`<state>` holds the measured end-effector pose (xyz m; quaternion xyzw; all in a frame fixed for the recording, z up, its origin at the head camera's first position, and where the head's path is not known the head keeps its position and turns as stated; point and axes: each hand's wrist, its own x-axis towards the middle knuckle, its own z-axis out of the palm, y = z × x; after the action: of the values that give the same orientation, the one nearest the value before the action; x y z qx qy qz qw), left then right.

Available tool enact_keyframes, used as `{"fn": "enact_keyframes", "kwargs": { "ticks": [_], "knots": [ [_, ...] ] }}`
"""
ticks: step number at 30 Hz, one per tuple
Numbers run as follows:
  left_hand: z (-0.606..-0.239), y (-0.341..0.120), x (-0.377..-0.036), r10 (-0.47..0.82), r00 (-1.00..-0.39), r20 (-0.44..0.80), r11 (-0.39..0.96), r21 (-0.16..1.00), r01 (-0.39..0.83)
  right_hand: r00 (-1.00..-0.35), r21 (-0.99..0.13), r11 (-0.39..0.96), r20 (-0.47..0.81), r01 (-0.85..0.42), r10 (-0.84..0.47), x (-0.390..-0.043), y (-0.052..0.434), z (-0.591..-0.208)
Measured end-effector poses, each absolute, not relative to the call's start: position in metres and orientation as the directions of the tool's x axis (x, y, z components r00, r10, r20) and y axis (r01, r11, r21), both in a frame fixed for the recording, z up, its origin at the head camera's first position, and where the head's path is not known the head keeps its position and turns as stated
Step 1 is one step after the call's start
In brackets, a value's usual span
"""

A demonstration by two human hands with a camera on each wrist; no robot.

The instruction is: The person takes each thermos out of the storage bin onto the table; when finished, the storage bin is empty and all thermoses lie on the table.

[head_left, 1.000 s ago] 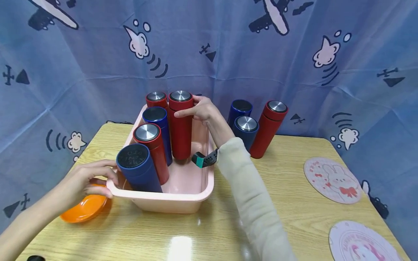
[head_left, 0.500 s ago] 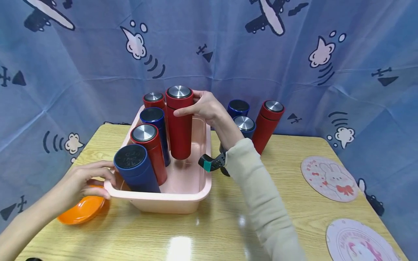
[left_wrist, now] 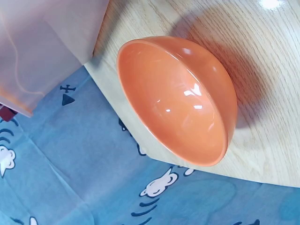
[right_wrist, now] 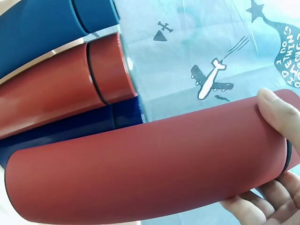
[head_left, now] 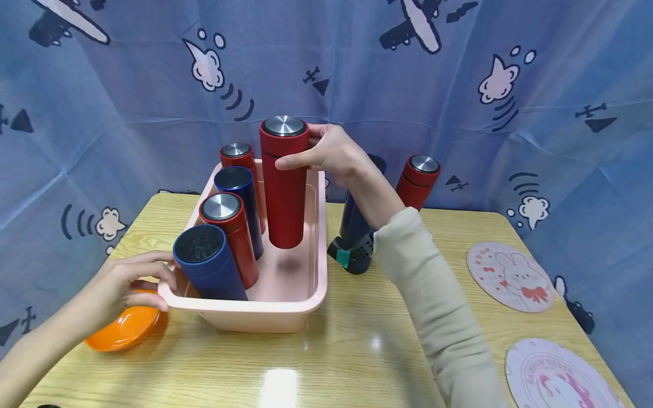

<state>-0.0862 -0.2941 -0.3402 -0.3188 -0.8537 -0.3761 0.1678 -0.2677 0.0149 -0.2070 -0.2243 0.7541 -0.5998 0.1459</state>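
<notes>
red flask gripped by r hand – raised, l hand fingers curled on pink tub rim

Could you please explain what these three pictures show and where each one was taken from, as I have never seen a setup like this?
A person works with bare hands, wearing three cameras. The head view looks down at a wooden table. There the right hand grips a red flask, held above the floor of a pink tub containing four more flasks. The left hand holds the tub's corner beside an orange bowl. The left wrist view shows that bowl close up; the right wrist view shows the gripped flask.
</notes>
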Motion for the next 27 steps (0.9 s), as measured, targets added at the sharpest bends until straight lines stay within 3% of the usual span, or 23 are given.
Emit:
{"fn": "enact_keyframes", "kwargs": {
  "ticks": [27],
  "knots": [
    [-0.337,-0.292,-0.085,0.429,-0.742,0.516,0.514,0.536,0.670,-0.821,-0.929,0.174,0.188,-0.327,-0.538,-0.238,0.055,-0.154]
  ]
}}
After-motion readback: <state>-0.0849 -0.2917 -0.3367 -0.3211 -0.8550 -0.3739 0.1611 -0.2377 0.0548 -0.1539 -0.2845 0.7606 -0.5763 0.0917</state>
